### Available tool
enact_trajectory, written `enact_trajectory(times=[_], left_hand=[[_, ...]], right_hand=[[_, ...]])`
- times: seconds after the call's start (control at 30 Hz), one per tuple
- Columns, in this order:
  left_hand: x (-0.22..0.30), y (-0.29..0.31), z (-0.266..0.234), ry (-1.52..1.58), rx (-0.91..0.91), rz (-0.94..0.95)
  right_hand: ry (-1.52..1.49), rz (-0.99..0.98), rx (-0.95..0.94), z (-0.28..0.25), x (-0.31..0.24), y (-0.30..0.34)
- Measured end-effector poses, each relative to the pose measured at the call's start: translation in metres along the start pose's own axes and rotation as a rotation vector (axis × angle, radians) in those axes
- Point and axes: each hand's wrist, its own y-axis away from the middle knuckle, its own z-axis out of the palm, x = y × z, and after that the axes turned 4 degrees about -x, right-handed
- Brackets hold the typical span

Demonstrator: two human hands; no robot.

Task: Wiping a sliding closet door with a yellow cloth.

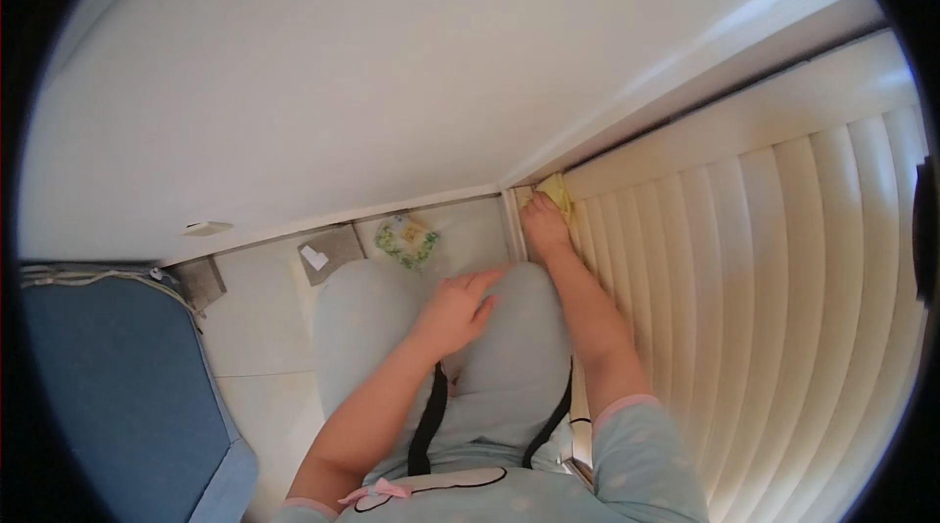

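Note:
My right hand (544,222) presses a yellow cloth (555,189) against the bottom of the door frame, in the corner where the white wall meets the ribbed cream door (725,259). Its fingers are bent over the cloth. Across my bent knees lies my left hand (456,312), fingers stretched out and holding nothing. On the tiled floor beyond my knees is a soft packet (406,241) with a green and yellow leafy print.
A blue padded seat (117,376) stands at the left. A small white piece (314,257) rests on a grey floor tile near the wall (343,82). An outlet-like fitting (208,228) sits low on that wall. Two black straps (428,425) hang before my lap.

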Motion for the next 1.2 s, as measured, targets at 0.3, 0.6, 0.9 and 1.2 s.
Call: enact_trajectory(times=[0.3, 0.6, 0.9, 1.2], left_hand=[[-0.067, -0.046, 0.023, 0.153, -0.109, -0.052], [-0.084, -0.04, 0.062, -0.15, -0.281, -0.097], [-0.128, -0.039, 0.034, -0.011, -0.293, -0.151], [-0.127, -0.087, 0.026, 0.412, 0.088, -0.001]], right_hand=[[-0.039, 0.393, 0.336, -0.204, 0.074, 0.051], [0.164, 0.738, 1.075, -0.447, 0.186, 0.125], [0.266, 0.931, 0.815, -0.463, 0.175, 0.169], [0.501, 1.803, 0.864, -0.408, 0.053, 0.426]])
